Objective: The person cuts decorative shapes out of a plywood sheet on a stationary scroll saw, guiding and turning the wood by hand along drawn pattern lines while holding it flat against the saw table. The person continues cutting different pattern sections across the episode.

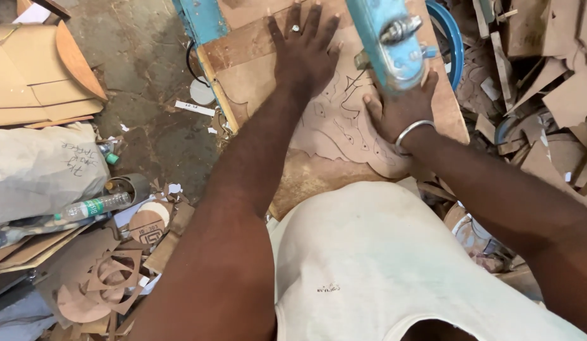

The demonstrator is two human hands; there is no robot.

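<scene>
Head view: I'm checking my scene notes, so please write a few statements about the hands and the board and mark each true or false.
1. The left hand lies flat on the patterned board. True.
2. The right hand holds a plastic bottle. False: it presses on the board; the bottle lies on the floor.
3. The right wrist wears a metal bangle. True.
4. The machine arm is red. False: it is blue.

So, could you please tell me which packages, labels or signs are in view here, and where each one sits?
Clear plastic bottle with green-and-white label: lying at left, on scrap board.
Pale grey sack with handwriting: bulging, left edge.
Small white paper strip: flat on the floor, left of the work table.
</scene>
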